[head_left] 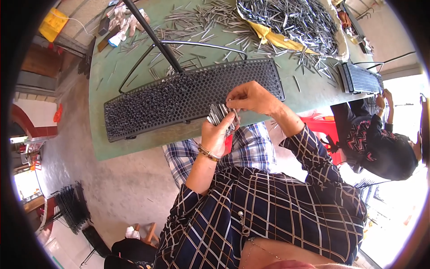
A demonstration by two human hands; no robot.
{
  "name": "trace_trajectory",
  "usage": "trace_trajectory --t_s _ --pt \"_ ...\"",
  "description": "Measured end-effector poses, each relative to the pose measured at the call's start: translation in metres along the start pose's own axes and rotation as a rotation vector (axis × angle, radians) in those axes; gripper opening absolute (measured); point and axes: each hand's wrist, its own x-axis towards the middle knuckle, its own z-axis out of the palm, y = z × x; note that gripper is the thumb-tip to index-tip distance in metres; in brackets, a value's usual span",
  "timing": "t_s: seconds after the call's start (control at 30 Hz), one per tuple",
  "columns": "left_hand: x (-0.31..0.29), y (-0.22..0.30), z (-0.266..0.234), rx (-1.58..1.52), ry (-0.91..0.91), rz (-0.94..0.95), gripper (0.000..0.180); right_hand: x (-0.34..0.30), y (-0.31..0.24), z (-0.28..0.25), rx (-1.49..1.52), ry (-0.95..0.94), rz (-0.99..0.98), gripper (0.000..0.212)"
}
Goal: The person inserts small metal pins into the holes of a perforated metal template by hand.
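Note:
A bundle of thin grey metal strips is clasped in my left hand, just off the table's near edge. My right hand pinches at the top of that bundle, with one strip hanging by its fingertips. Behind my hands, a long black perforated rack lies tilted on the green table. Its left part is densely filled with dark pieces standing in the holes, while the holes on the right show bare. A black rod frame rises from the rack's far side.
Loose strips are scattered over the far part of the green table. A large sack heaped with strips lies at the back right. Gloves rest at the back left. On the right, another person works at a second rack.

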Motion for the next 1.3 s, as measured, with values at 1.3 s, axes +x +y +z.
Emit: trace_trajectory --t_s 1.3 --pt "0.002 -0.007 -0.013 -0.078 -0.015 -0.233 0.021 0.068 0.019 -0.011 -0.449 0.645 -0.688 0.016"
